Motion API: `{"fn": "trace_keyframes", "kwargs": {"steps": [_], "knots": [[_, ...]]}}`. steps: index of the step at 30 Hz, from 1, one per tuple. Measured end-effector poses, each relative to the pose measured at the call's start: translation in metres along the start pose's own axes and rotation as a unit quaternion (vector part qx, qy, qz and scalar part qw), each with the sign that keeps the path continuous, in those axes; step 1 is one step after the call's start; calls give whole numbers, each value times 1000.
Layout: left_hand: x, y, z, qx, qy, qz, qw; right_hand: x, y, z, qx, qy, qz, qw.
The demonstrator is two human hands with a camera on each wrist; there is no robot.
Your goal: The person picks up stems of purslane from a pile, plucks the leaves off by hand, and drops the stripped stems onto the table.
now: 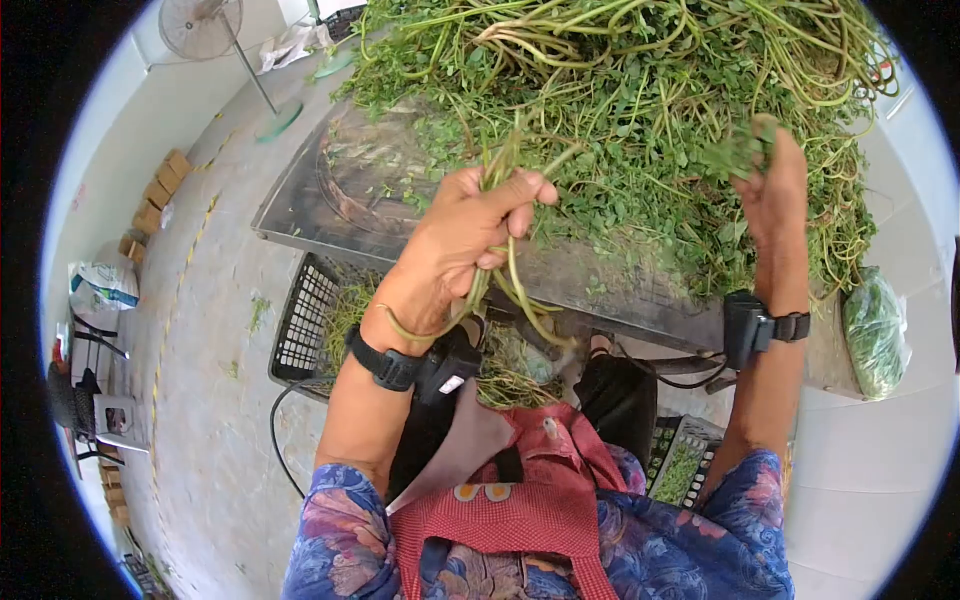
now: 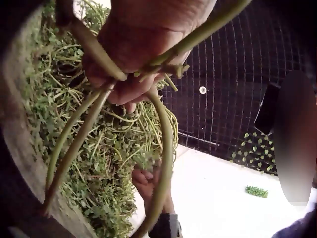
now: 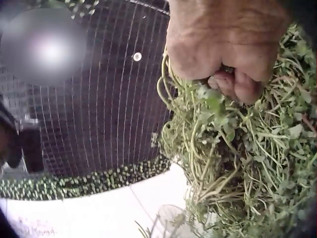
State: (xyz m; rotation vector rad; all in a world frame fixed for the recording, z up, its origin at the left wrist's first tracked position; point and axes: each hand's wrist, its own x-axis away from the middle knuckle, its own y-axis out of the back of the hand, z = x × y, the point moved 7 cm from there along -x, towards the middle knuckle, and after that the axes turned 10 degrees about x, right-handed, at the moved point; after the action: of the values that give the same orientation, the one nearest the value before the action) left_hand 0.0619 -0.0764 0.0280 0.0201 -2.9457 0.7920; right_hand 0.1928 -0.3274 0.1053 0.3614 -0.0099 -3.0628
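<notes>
My left hand (image 1: 465,230) grips a small bunch of long green stems (image 1: 515,270) over the near edge of the table, their ends hanging below the fingers and past the wrist. In the left wrist view, the thick stems (image 2: 166,144) curve out of the curled fingers. To the right, my right hand (image 1: 782,200) holds a tuft of green leafy sprigs (image 1: 735,155) above the heap of leafy greens (image 1: 640,110). The right wrist view shows its fingers (image 3: 247,89) curled tight, with leaves just under them.
A dark table (image 1: 350,180) bears the heap. Beneath its edge stands a black crate (image 1: 300,320) with stems inside; another basket (image 1: 680,475) with green bits is near my right leg. A plastic bag of greens (image 1: 877,335) is at the right. A standing fan (image 1: 200,25) is at far left.
</notes>
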Motion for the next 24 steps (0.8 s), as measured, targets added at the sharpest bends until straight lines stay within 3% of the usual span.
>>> {"fn": "trace_keyframes", "kwargs": {"steps": [3, 5, 9, 10, 11, 12, 15, 18, 20, 23, 24], "knots": [[-4, 3, 3, 5, 11, 3, 1000, 5, 11, -15, 7, -45, -26, 999], [-5, 6, 7, 24, 16, 13, 1000, 12, -10, -43, 5, -125, 63, 990], [-6, 15, 7, 78, 15, 0, 997, 17, -40, -80, 124, -130, 155, 972], [-6, 15, 7, 78, 15, 1, 997, 12, -50, -79, 269, -15, 189, 944], [-7, 15, 7, 84, 16, 4, 996, 12, -62, -79, 405, 100, 215, 883], [-7, 15, 7, 90, 18, 6, 996, 14, -71, -83, 405, 101, 215, 883], [-6, 15, 4, 112, 10, 3, 994, 32, -102, -85, 479, 222, 219, 820], [-5, 21, 0, 119, -2, -4, 993, 42, -103, -89, 475, 251, 244, 808], [-6, 28, 0, 125, -7, -13, 992, 44, -89, -86, 427, 278, 221, 832], [-6, 36, -2, 133, -15, -25, 991, 36, -55, -86, 350, 92, 155, 919], [-6, 38, -3, 138, -20, -30, 990, 33, -49, -84, 351, 93, 156, 919]]}}
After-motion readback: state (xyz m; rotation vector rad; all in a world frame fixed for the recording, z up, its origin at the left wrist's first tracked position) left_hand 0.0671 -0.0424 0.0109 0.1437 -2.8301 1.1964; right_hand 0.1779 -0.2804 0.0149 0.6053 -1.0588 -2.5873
